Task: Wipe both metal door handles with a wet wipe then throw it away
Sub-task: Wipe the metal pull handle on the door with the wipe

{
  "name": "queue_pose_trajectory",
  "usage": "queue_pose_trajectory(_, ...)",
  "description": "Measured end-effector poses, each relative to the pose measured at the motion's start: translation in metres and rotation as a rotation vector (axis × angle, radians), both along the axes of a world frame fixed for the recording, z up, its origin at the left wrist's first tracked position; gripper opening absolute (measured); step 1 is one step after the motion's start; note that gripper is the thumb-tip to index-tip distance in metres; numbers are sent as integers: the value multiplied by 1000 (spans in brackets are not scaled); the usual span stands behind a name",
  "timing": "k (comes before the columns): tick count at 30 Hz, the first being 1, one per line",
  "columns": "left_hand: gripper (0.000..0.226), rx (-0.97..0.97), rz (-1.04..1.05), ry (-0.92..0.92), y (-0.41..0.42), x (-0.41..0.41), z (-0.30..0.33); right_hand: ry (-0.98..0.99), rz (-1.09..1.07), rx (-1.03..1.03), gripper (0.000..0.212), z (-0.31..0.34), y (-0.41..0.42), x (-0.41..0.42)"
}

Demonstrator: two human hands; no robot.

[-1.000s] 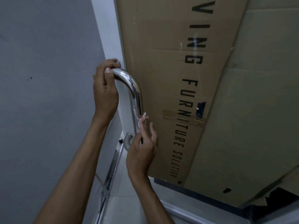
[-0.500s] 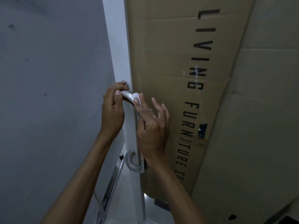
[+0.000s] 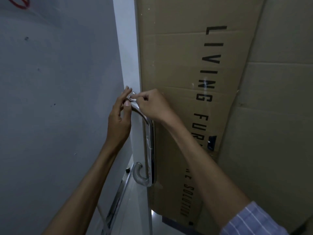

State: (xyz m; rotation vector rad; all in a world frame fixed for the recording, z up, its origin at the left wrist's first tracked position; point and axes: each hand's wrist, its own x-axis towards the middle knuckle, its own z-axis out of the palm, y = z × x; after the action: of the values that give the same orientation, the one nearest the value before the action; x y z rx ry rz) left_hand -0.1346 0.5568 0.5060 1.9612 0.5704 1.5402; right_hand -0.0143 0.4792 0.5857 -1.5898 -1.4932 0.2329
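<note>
A shiny metal door handle (image 3: 149,146) runs down the edge of a glass door, curving into the door at top and bottom. My right hand (image 3: 150,105) is closed at the handle's upper bend, pinching a small white wet wipe (image 3: 132,97) against the metal. My left hand (image 3: 120,119) is just to the left of that bend, fingers loosely curled and touching the top end of the handle. Only a sliver of the wipe shows between the fingers. A second handle cannot be made out.
A grey wall (image 3: 55,99) fills the left side. Behind the glass stands brown cardboard (image 3: 186,65) printed with black letters. A white door frame (image 3: 127,48) rises above the hands. Light floor tiles and a metal floor rail (image 3: 115,206) lie below.
My right hand slid up the handle from its lower part to the top bend, carrying the wipe. My left hand loosened its full grip on the top. The view tilted upward.
</note>
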Motion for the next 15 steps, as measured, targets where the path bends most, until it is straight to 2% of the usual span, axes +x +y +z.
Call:
queue_pose_trajectory(2,42,-1,31,5,-2,-1,1,131,71,-104,33,8,6,3)
queue_pose_trajectory(5,45,19,100,51,1,-3,2,146,109,-175,32,14,-3,13)
queue_pose_trajectory(8,45,30,134,95,1,-7,3,157,130,-168,34,-1,-22,24)
queue_pose_trajectory(12,39,65,172,131,-1,-8,7,336,128,-152,32,-40,-45,36)
queue_pose_trajectory(15,34,72,190,145,-1,-6,9,419,148,-68,33,-54,-49,34)
